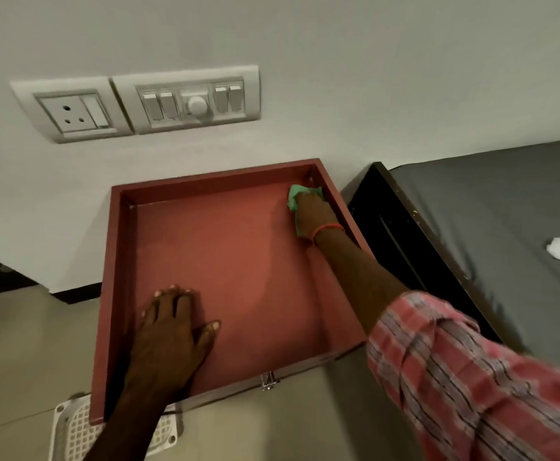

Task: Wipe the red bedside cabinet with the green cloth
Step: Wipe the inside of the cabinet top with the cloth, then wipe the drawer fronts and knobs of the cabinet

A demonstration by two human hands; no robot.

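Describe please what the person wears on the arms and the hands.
The right arm has a pink checked sleeve with dark stripes, pushed up above the elbow. A thin orange-red thread band circles the right wrist. The left hand and forearm are bare; no gloves or rings show.

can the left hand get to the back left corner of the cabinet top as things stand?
Probably yes. The left hand lies flat on the cabinet near its front left, with bare red surface up to that corner; the right hand and cloth are at the back right.

A plain white wall (338,44) fills twelve o'clock, carrying a socket plate (72,111) beside a switch panel (190,99) at eleven, while a dark-framed bed (504,207) with grey sheet sits at three above beige floor tiles (16,354).
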